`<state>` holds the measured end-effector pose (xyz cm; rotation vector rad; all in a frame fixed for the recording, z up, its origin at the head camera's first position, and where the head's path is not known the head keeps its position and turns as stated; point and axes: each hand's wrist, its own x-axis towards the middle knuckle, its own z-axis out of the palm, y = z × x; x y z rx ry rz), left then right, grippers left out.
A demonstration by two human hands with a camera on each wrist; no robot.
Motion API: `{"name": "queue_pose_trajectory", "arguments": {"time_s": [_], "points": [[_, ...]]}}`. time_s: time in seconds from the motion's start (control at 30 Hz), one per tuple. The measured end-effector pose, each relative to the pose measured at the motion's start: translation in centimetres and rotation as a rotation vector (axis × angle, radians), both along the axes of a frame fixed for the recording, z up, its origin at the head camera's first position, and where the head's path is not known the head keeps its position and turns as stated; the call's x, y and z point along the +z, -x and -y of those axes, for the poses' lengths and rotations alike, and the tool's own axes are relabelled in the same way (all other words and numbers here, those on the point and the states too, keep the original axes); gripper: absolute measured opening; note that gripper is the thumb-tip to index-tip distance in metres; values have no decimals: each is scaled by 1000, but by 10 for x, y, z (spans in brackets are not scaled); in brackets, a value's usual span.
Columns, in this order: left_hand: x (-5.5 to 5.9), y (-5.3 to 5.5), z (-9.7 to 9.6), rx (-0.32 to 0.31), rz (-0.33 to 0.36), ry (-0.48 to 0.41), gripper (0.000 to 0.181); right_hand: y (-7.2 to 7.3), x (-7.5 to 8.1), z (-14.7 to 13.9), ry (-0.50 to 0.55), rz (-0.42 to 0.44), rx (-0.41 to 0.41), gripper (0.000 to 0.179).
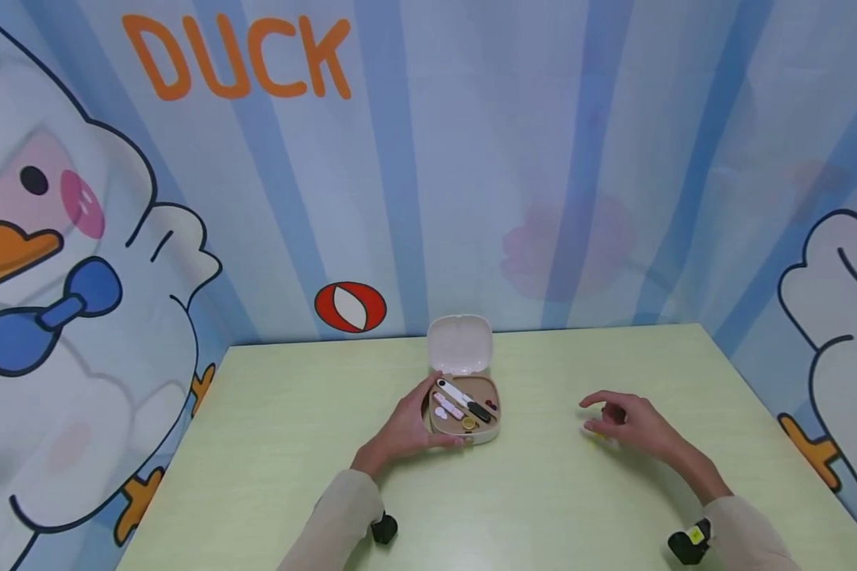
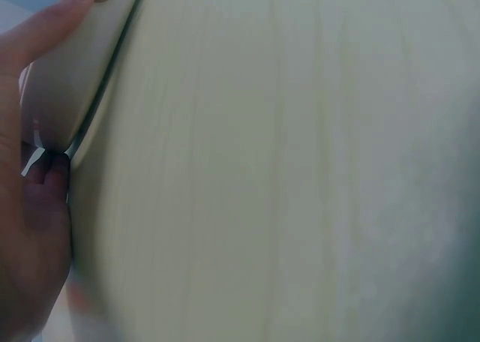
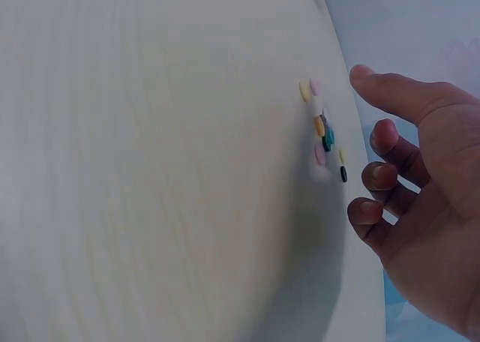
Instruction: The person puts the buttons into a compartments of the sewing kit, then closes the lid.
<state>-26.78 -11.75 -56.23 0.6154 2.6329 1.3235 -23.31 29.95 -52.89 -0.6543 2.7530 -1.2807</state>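
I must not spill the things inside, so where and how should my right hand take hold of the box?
Grip the box by the right wall of its base, with the right hand coming from the right. The left hand holds the left side, leaving that wall free. Better avoid the lid: it stands raised at the back and may swing.

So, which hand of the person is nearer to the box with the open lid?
The left. The left hand grips the box at its left side; the right hand is apart from it, off to the right, near the small colourful pieces.
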Motion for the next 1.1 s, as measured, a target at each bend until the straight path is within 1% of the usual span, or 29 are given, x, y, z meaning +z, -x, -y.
{"name": "queue_pose_trajectory", "arguments": {"time_s": [0.3,0.57,0.7,0.87,0.93,1.1], "points": [[0,-1,1,1,0,-10,124,-14,-6,-16,-8,-9,-45,27],[0,-1,0,-1,-1,-11,124,-22,-7,-22,-52,53,-72,22],[-1,0,0,-7,-3,-20,123,-24,-9,-24,-67,74,-85,16],[-2,0,1,-9,-4,-31,123,-23,-13,-28,-78,22,-56,7],[-2,0,1,-12,-3,-36,122,-23,-14,-29,-74,13,-54,7],[-1,0,0,-16,-6,-35,122,-23,-14,-29,-70,43,-84,13]]}}
